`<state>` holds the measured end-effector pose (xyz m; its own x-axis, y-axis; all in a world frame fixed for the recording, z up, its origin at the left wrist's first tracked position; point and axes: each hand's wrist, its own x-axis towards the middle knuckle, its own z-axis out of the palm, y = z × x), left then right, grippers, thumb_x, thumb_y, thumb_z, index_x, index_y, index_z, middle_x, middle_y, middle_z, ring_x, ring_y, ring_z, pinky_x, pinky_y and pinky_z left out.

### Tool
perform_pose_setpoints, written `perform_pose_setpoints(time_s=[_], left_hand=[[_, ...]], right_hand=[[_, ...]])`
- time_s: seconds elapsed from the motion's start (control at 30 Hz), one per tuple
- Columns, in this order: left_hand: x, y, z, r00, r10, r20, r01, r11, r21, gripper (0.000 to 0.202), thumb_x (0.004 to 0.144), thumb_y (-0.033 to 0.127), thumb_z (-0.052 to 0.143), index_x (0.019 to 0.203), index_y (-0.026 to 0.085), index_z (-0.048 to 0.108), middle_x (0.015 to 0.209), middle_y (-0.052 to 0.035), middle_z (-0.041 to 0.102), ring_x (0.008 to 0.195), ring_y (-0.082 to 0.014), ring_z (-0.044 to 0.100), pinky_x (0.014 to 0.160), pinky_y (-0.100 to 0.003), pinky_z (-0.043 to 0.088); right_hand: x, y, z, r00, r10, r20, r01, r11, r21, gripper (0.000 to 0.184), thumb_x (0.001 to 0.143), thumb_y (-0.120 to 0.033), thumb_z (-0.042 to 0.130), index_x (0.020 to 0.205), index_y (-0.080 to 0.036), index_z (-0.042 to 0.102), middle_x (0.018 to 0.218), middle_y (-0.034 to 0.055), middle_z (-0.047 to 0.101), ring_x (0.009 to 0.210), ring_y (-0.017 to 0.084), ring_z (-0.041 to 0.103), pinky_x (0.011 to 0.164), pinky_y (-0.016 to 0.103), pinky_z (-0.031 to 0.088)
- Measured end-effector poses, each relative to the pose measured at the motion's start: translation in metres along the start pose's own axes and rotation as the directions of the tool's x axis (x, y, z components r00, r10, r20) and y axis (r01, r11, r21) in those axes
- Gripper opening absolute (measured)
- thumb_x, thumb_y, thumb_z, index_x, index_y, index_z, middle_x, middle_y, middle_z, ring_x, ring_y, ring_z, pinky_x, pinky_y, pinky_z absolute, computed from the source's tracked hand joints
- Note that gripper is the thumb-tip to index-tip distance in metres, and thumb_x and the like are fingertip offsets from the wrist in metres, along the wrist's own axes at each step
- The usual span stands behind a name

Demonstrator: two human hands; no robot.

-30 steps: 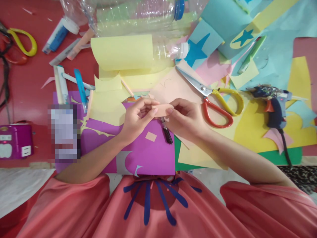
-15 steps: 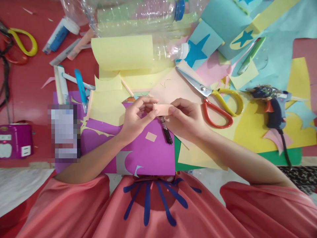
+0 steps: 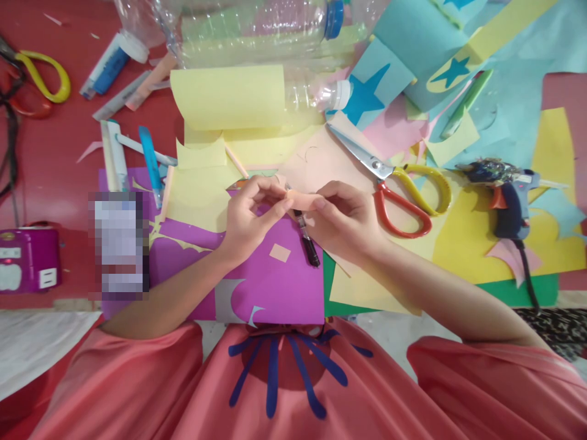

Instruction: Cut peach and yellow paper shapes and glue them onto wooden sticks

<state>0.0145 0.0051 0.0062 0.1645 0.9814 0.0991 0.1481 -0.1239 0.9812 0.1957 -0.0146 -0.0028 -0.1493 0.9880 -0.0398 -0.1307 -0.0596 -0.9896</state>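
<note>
Both my hands pinch a small peach paper strip above a purple sheet. My left hand grips its left end with thumb and fingertips. My right hand holds the right end, fingers curled. A black pen lies on the purple sheet just below the strip, partly hidden by my hands. A small peach paper rectangle rests on the purple sheet beneath my hands.
Red-and-yellow scissors lie right of my hands, a blue glue gun farther right. Clear plastic bottles and yellow paper sit behind. Coloured paper scraps cover the right side. A blue cutter and second scissors lie left.
The peach strip has been turned edge-on and looks narrower between my fingertips. My left fingers have closed a little more on its end. My arms stay where they were.
</note>
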Motion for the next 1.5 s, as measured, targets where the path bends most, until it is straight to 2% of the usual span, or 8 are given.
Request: perform_pose_setpoints(time_s=[0.2, 0.4, 0.63, 0.8, 0.93, 1.13, 1.37, 1.5], left_hand=[[-0.001, 0.002, 0.0, 0.996, 0.088, 0.007, -0.088, 0.994, 0.064, 0.028, 0.082, 0.048, 0.069, 0.08, 0.021, 0.062, 0.076, 0.0007, 0.068, 0.071, -0.0103, 0.066, 0.068, -0.024, 0.056], [-0.003, 0.001, 0.0, 0.997, 0.045, 0.068, -0.052, 0.994, 0.097, 0.03, 0.085, 0.05, 0.064, 0.08, 0.021, 0.061, 0.078, -0.0001, 0.069, 0.074, -0.0115, 0.066, 0.071, -0.025, 0.056], [-0.002, 0.001, -0.001, 0.994, 0.038, 0.106, -0.041, 0.999, 0.027, 0.025, 0.085, 0.041, 0.066, 0.074, 0.021, 0.058, 0.078, 0.0001, 0.069, 0.075, -0.0119, 0.066, 0.069, -0.026, 0.054], [-0.001, 0.0, 0.0, 0.995, 0.044, 0.085, -0.041, 0.999, -0.031, 0.029, 0.082, 0.044, 0.07, 0.071, 0.02, 0.058, 0.074, 0.0003, 0.066, 0.073, -0.0119, 0.066, 0.067, -0.026, 0.056], [0.001, -0.002, 0.001, 0.999, -0.006, 0.048, 0.01, 0.997, -0.078, 0.033, 0.076, 0.047, 0.075, 0.072, 0.02, 0.057, 0.071, 0.0018, 0.063, 0.068, -0.0099, 0.064, 0.063, -0.023, 0.055], [0.002, -0.001, 0.002, 0.996, -0.045, 0.076, 0.055, 0.99, -0.132, 0.03, 0.076, 0.046, 0.075, 0.091, 0.021, 0.067, 0.078, 0.0008, 0.069, 0.072, -0.0104, 0.068, 0.063, -0.021, 0.058], [0.002, 0.001, 0.003, 0.996, -0.043, 0.075, 0.053, 0.989, -0.139, 0.028, 0.076, 0.045, 0.076, 0.085, 0.019, 0.07, 0.077, 0.0006, 0.07, 0.07, -0.0105, 0.07, 0.06, -0.019, 0.06], [0.002, 0.001, 0.003, 0.995, -0.051, 0.085, 0.063, 0.986, -0.153, 0.023, 0.076, 0.039, 0.076, 0.083, 0.019, 0.068, 0.075, 0.002, 0.069, 0.063, -0.0082, 0.068, 0.057, -0.018, 0.059]], right_hand=[[-0.001, -0.005, 0.003, 0.998, -0.055, -0.004, 0.054, 0.986, -0.158, 0.01, 0.085, -0.026, 0.065, 0.079, -0.018, 0.064, 0.068, -0.003, 0.058, 0.059, 0.007, 0.051, 0.054, 0.024, 0.037], [-0.001, -0.006, 0.003, 0.999, -0.047, -0.019, 0.042, 0.978, -0.205, 0.01, 0.085, -0.024, 0.062, 0.078, -0.017, 0.065, 0.068, -0.0023, 0.058, 0.06, 0.008, 0.049, 0.053, 0.024, 0.036], [0.002, -0.012, 0.002, 0.999, -0.035, 0.016, 0.037, 0.974, -0.223, 0.011, 0.083, -0.023, 0.061, 0.075, -0.017, 0.065, 0.065, -0.0023, 0.058, 0.06, 0.008, 0.05, 0.054, 0.025, 0.036], [0.002, -0.01, 0.002, 1.0, -0.002, 0.013, 0.004, 0.981, -0.194, 0.008, 0.082, -0.02, 0.061, 0.077, -0.017, 0.066, 0.067, -0.0023, 0.06, 0.061, 0.008, 0.051, 0.055, 0.025, 0.037], [0.001, -0.005, 0.001, 0.999, 0.047, -0.025, -0.049, 0.993, -0.103, 0.008, 0.085, -0.023, 0.062, 0.079, -0.018, 0.064, 0.067, -0.0029, 0.06, 0.062, 0.008, 0.053, 0.056, 0.024, 0.039], [0.002, -0.003, 0.0, 0.994, 0.104, -0.025, -0.105, 0.994, -0.034, 0.015, 0.084, -0.031, 0.066, 0.078, -0.018, 0.063, 0.067, -0.0027, 0.06, 0.06, 0.008, 0.053, 0.056, 0.025, 0.04], [0.002, -0.004, 0.0, 0.991, 0.129, -0.036, -0.13, 0.991, -0.024, 0.018, 0.084, -0.034, 0.067, 0.077, -0.018, 0.063, 0.065, -0.0031, 0.06, 0.06, 0.008, 0.052, 0.056, 0.024, 0.039], [0.002, -0.004, 0.0, 0.991, 0.129, -0.04, -0.13, 0.991, -0.027, 0.021, 0.084, -0.036, 0.067, 0.075, -0.018, 0.062, 0.065, -0.0031, 0.059, 0.06, 0.008, 0.051, 0.055, 0.024, 0.038]])
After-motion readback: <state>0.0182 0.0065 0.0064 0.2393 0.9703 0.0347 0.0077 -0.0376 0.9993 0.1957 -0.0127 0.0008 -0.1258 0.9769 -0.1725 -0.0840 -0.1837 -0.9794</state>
